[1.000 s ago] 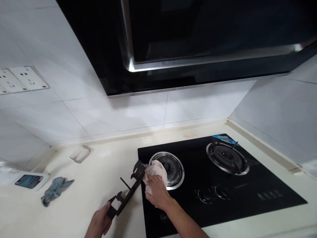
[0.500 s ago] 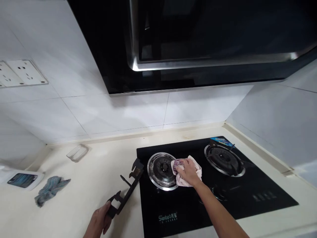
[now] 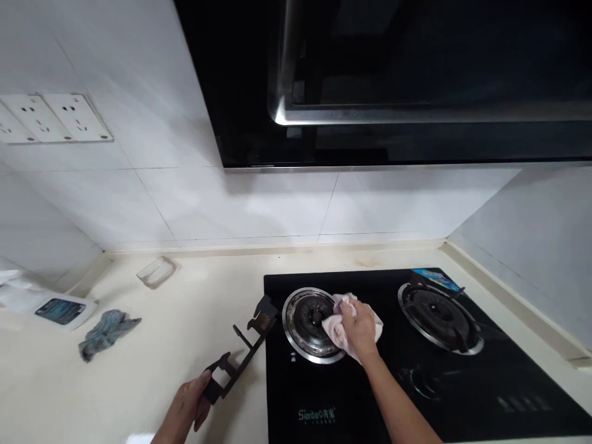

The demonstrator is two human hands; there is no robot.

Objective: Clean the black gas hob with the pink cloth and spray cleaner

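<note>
My left hand [image 3: 188, 404] is closed around one end of a black pan support [image 3: 245, 361], which it holds tilted over the counter, left of the stove. My right hand [image 3: 361, 327] presses a crumpled pinkish-white cloth [image 3: 337, 330] on the black glass gas stove [image 3: 319, 385]. The cloth lies against the right edge of the left burner [image 3: 300, 338], whose metal ring has brownish marks and no pan support on it. A pan support [image 3: 462, 339] sits on the right burner [image 3: 435, 311].
A blue-grey rag [image 3: 106, 336] lies on the pale counter [image 3: 152, 357]. Behind it are a white spray bottle [image 3: 60, 308] lying on its side and a clear dish [image 3: 157, 272]. A black range hood [image 3: 383, 145] overhangs the stove. Sockets [image 3: 55, 117] are on the wall.
My right hand has bunched the cloth up more and shifted it slightly against the left burner's edge. My left hand still holds the pan support. The view has turned a little left.
</note>
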